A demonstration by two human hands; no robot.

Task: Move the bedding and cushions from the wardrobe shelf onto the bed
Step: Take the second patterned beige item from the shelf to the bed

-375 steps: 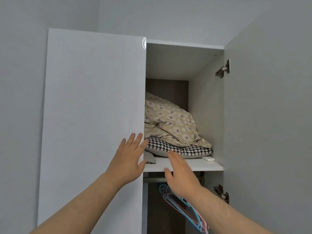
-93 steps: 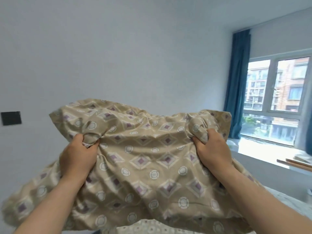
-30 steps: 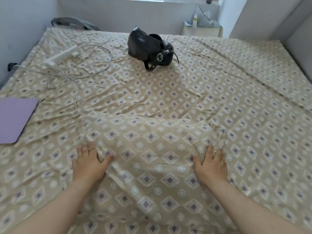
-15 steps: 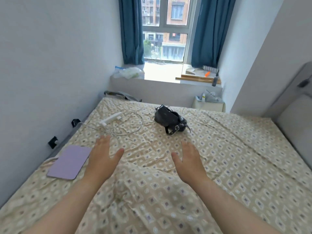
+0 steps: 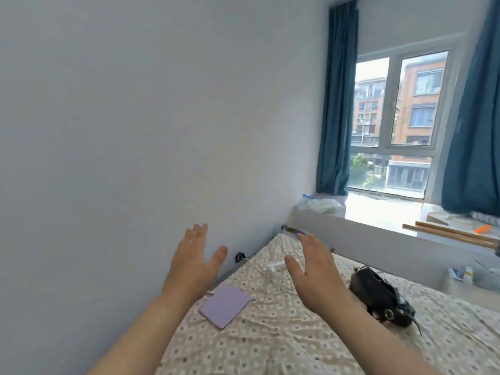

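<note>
The bed fills the lower right, covered in beige fabric with a diamond and circle print. The beige patterned pillow I carried here lies low on the bed, hard to tell from the matching sheet. My left hand is raised in front of the wall, fingers straight and spread, holding nothing. My right hand is raised above the bed, fingers straight, also empty. The wardrobe and its shelf are out of view.
A purple tablet lies on the bed by the wall. A white power strip with cables and a black headset lie further back. The window sill holds bags and wooden sticks. A plain wall stands on the left.
Both hands have lifted off the pillow and risen above the bed. My view has swung up and to the left, toward the wall and window.
</note>
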